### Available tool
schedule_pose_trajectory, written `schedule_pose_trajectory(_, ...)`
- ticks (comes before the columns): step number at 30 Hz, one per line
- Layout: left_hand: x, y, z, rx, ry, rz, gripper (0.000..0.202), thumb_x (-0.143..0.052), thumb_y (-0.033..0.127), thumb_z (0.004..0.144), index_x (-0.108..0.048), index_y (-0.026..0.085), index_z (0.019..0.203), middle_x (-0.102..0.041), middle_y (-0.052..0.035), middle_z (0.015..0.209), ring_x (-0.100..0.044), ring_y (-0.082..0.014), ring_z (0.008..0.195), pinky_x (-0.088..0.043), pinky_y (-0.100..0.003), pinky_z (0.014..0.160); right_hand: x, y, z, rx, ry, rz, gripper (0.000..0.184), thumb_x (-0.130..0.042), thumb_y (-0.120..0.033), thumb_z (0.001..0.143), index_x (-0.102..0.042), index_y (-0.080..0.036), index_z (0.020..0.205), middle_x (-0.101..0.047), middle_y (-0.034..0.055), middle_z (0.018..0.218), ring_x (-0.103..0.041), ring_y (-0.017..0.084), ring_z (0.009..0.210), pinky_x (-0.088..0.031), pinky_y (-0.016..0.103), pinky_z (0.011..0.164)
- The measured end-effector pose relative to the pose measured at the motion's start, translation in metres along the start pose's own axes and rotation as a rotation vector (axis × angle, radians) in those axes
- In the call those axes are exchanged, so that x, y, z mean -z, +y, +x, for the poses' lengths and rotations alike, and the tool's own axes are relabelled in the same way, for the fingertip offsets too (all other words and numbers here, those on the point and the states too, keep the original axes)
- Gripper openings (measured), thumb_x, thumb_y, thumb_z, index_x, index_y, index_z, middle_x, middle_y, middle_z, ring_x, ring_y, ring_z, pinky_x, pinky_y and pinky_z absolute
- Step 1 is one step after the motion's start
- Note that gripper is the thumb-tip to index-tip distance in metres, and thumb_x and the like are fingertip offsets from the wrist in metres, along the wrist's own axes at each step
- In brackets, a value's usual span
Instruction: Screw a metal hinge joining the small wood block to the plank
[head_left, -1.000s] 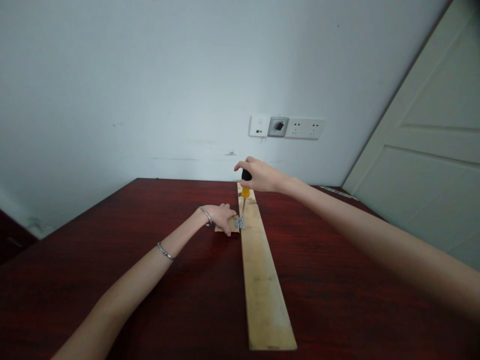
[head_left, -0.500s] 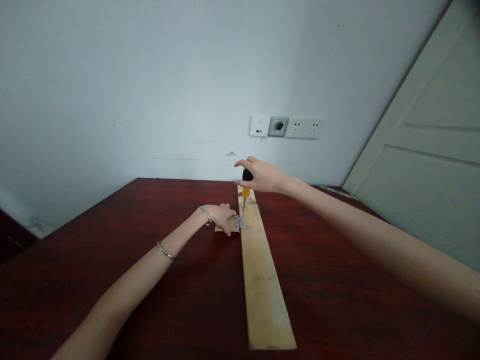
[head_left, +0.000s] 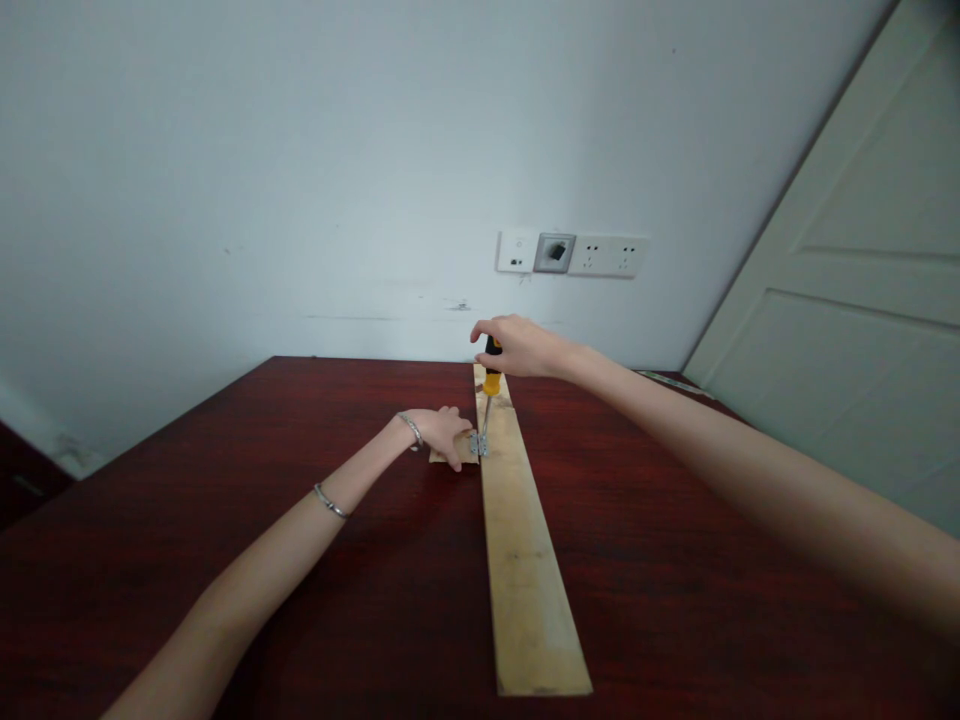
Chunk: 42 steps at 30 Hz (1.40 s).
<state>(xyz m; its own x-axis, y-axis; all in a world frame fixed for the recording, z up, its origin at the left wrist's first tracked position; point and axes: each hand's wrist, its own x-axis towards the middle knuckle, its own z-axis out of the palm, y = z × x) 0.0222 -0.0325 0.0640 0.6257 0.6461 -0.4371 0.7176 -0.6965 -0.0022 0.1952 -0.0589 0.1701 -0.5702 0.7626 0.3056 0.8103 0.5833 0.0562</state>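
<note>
A: Head view, the only one. Right side first?

B: Right hand [head_left: 523, 346] clamped on the screwdriver [head_left: 491, 384], fingers curled round the black part of the handle. Shaft leans a bit, tip down at the hinge [head_left: 483, 446].

A: Left?

B: Left hand [head_left: 442, 432] lies over the small wood piece [head_left: 467, 456], thumb near side, fingers far side, spread apart.

A: Hinge sits where?

B: Across the seam: one leaf on the small piece, the other on the long board [head_left: 529, 570], which lies flat on the desk [head_left: 337, 610]. Tip's at the board-side leaf.

A: Anything unclear?

B: Yep, too small out there: can't tell if the left hand pinches the edges or only presses, or if the tip sits in a screw.

A: Doing it well?

B: I'd bring the shaft more upright; tilted, it could slip out. Push straight down along it, short even turns. Left hand should bear down, small piece snug and square to the board, fingertips off the tip's line. Rushing might skew the hinge.
</note>
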Motion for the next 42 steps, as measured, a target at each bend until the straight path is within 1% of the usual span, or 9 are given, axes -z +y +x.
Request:
schedule_pose_trajectory(4, 0.0, 0.0, 0.0, -0.004, 0.001, -0.011, 0.089, -0.066, 0.06, 0.058, -0.045, 0.02, 0.135, -0.048, -0.0132, 0.13, -0.042, -0.0341, 0.118, -0.041, -0.039, 0.094, -0.001, -0.001, 0.001, -0.03, 0.01, -0.003, 0.051, -0.062, -0.039, 0.078, -0.053, -0.018, 0.123, -0.059, 0.0123, 0.109, -0.058, 0.023, 0.086, -0.042, 0.032, 0.074)
schedule_pose_trajectory(8, 0.0, -0.001, 0.0, -0.001, 0.009, -0.01, 0.089, -0.067, 0.059, 0.058, -0.044, 0.021, 0.136, -0.048, -0.013, 0.13, -0.042, -0.0342, 0.118, -0.041, -0.04, 0.094, -0.002, 0.0, 0.001, -0.015, 0.014, 0.029, 0.04, -0.059, -0.035, 0.081, -0.057, -0.018, 0.117, -0.06, 0.0102, 0.099, -0.057, 0.022, 0.087, -0.042, 0.03, 0.074)
schedule_pose_trajectory(10, 0.0, -0.001, 0.0, 0.001, 0.013, -0.009, 0.088, -0.068, 0.058, 0.058, -0.045, 0.021, 0.135, -0.049, -0.0126, 0.129, -0.042, -0.034, 0.118, -0.041, -0.04, 0.093, -0.003, 0.0, 0.0, -0.015, 0.014, 0.044, 0.043, -0.061, -0.03, 0.078, -0.055, -0.019, 0.119, -0.057, 0.0098, 0.103, -0.057, 0.019, 0.083, -0.042, 0.029, 0.073)
schedule_pose_trajectory(13, -0.001, 0.0, 0.0, -0.002, 0.015, -0.01, 0.088, -0.068, 0.059, 0.058, -0.046, 0.02, 0.134, -0.05, -0.0128, 0.128, -0.043, -0.0338, 0.116, -0.042, -0.04, 0.092, -0.004, 0.0, -0.002, -0.029, 0.031, 0.049, 0.048, -0.064, -0.034, 0.077, -0.054, -0.02, 0.121, -0.054, 0.0097, 0.106, -0.055, 0.019, 0.08, -0.042, 0.03, 0.072)
schedule_pose_trajectory(15, -0.001, 0.0, 0.0, -0.007, 0.018, -0.01, 0.088, -0.068, 0.058, 0.058, -0.046, 0.02, 0.134, -0.05, -0.0134, 0.127, -0.043, -0.0336, 0.116, -0.042, -0.039, 0.093, -0.006, 0.0, -0.003, -0.028, 0.043, 0.059, 0.041, -0.061, -0.036, 0.08, -0.056, -0.019, 0.117, -0.054, 0.009, 0.102, -0.055, 0.019, 0.08, -0.041, 0.03, 0.074)
schedule_pose_trajectory(18, 0.0, 0.0, 0.0, -0.008, 0.017, -0.005, 0.088, -0.068, 0.056, 0.058, -0.046, 0.019, 0.135, -0.049, -0.0141, 0.127, -0.043, -0.0334, 0.116, -0.041, -0.039, 0.093, -0.008, 0.001, -0.004, -0.016, 0.064, 0.089, 0.035, -0.058, -0.029, 0.08, -0.057, -0.018, 0.114, -0.054, 0.0085, 0.098, -0.054, 0.018, 0.08, -0.041, 0.029, 0.074)
schedule_pose_trajectory(31, -0.001, -0.002, 0.001, -0.008, 0.018, -0.008, 0.09, -0.068, 0.059, 0.057, -0.045, 0.02, 0.135, -0.049, -0.0129, 0.128, -0.044, -0.0323, 0.114, -0.042, -0.038, 0.093, 0.004, 0.004, -0.01, -0.072, 0.176, 0.115, 0.045, -0.056, -0.027, 0.074, -0.054, -0.016, 0.117, -0.054, 0.0106, 0.103, -0.053, 0.021, 0.084, -0.041, 0.031, 0.077)
schedule_pose_trajectory(37, -0.002, -0.002, 0.002, -0.007, 0.01, -0.022, 0.088, -0.069, 0.058, 0.056, -0.045, 0.023, 0.133, -0.05, -0.0109, 0.126, -0.045, -0.0323, 0.113, -0.042, -0.037, 0.091, 0.004, 0.025, -0.017, -0.215, 0.206, 0.145, 0.047, -0.055, -0.029, 0.072, -0.054, -0.014, 0.116, -0.06, 0.0092, 0.092, -0.053, 0.021, 0.079, -0.04, 0.03, 0.072)
schedule_pose_trajectory(42, -0.002, -0.002, 0.002, -0.012, 0.001, -0.005, 0.084, -0.07, 0.054, 0.057, -0.047, 0.02, 0.131, -0.049, -0.0126, 0.126, -0.046, -0.032, 0.113, -0.042, -0.037, 0.093, -0.017, 0.057, -0.028, -0.384, 0.043, 0.192, 0.04, -0.054, -0.03, 0.072, -0.059, -0.014, 0.108, -0.063, 0.0077, 0.082, -0.054, 0.019, 0.071, -0.038, 0.027, 0.062)
